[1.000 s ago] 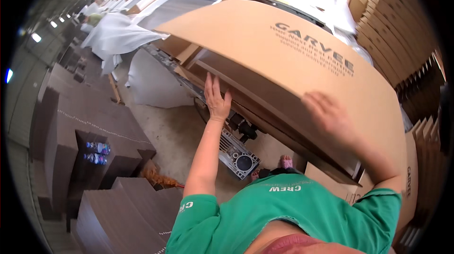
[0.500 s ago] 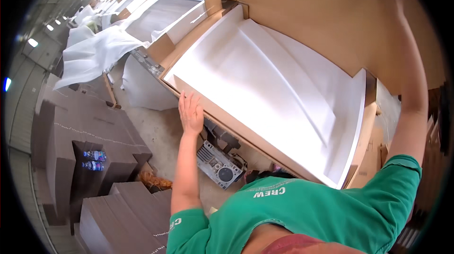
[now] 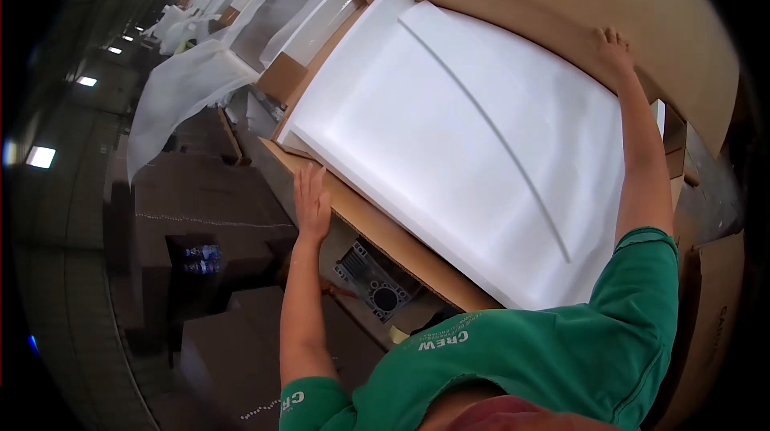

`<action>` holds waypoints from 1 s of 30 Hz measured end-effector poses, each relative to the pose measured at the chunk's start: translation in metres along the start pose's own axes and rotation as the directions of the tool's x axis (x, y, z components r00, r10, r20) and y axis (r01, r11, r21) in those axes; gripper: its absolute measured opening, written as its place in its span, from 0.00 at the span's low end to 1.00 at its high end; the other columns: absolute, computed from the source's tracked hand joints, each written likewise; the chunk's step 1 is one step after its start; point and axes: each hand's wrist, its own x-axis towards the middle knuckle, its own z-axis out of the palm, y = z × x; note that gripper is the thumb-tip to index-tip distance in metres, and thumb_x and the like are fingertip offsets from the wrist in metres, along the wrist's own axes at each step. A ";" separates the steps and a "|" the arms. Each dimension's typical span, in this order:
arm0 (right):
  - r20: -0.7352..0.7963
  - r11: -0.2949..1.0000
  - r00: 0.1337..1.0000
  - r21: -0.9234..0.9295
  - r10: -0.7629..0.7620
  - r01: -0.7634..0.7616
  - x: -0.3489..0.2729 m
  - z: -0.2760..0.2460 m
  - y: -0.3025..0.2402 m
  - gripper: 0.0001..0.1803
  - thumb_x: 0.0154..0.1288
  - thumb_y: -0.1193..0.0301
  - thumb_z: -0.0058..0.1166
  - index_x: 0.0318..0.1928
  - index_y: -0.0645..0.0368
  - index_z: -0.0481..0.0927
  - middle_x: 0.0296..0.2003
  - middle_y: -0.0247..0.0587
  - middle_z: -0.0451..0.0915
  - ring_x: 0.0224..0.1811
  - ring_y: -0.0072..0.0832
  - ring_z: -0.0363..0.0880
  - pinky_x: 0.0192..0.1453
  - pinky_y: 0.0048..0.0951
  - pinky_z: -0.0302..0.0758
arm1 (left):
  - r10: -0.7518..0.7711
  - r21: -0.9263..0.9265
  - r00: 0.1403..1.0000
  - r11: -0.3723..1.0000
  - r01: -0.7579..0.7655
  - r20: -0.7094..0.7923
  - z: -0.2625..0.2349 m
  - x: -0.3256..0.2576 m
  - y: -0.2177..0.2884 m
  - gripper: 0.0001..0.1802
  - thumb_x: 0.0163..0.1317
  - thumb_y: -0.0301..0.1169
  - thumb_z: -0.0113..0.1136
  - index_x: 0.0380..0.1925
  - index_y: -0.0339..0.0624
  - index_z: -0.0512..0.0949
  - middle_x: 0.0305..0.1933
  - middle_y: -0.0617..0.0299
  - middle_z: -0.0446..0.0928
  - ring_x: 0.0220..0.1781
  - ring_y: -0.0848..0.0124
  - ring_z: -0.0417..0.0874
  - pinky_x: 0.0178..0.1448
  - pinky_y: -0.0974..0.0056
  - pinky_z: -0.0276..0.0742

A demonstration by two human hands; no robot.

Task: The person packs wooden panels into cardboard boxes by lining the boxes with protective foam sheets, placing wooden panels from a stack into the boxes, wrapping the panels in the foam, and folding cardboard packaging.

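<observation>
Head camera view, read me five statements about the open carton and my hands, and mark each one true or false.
1. The carton holds something with a white surface. True.
2. The left hand is at the carton's near side. True.
3. The right hand is down by the carton's near edge. False: it is at the raised far flap.
4. Both hands' fingers are interlocked. False: the hands are apart.
5. The shirt is green. True.

A packing hall or warehouse is indicated by ceiling lights [image 3: 87, 80] set high at left, stacked brown cardboard [image 3: 210, 190] at left, and a row of open cartons [image 3: 284, 76] receding beyond the large open carton [image 3: 377, 226] placed near.
</observation>
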 end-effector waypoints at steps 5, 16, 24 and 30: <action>0.072 0.904 0.930 0.271 -0.361 0.330 -0.144 -0.006 -0.097 0.44 0.51 0.38 0.47 0.64 0.50 0.58 0.64 0.50 0.53 0.65 0.51 0.51 0.63 0.55 0.51 | 0.024 0.011 1.000 1.000 -0.024 -0.014 0.005 -0.003 -0.023 0.22 0.60 0.31 0.38 0.55 0.43 0.67 0.64 0.51 0.57 0.68 0.49 0.49 0.69 0.52 0.45; 0.404 0.880 0.859 0.464 -0.315 0.104 -0.231 -0.037 -0.127 0.43 0.42 0.61 0.60 0.59 0.61 0.58 0.56 0.58 0.63 0.56 0.49 0.64 0.57 0.43 0.65 | 0.059 -0.009 0.998 0.998 -0.059 -0.031 0.022 0.000 -0.045 0.21 0.61 0.33 0.40 0.53 0.40 0.69 0.65 0.50 0.55 0.69 0.50 0.46 0.68 0.50 0.44; 0.220 0.886 0.959 0.460 -0.177 0.057 -0.160 -0.047 -0.093 0.17 0.49 0.72 0.50 0.43 0.59 0.73 0.39 0.46 0.77 0.43 0.41 0.76 0.43 0.38 0.74 | 0.054 -0.028 0.995 0.998 -0.056 -0.082 0.026 0.010 -0.043 0.20 0.60 0.32 0.39 0.51 0.40 0.70 0.64 0.50 0.56 0.69 0.50 0.46 0.69 0.51 0.44; 0.172 0.855 0.962 0.509 -0.214 0.100 -0.068 0.004 -0.066 0.20 0.44 0.71 0.55 0.42 0.62 0.76 0.43 0.54 0.76 0.48 0.46 0.74 0.50 0.41 0.72 | -0.035 -0.106 0.999 0.994 0.036 0.015 0.014 0.005 -0.052 0.20 0.60 0.31 0.37 0.51 0.41 0.70 0.66 0.51 0.54 0.70 0.50 0.44 0.69 0.52 0.43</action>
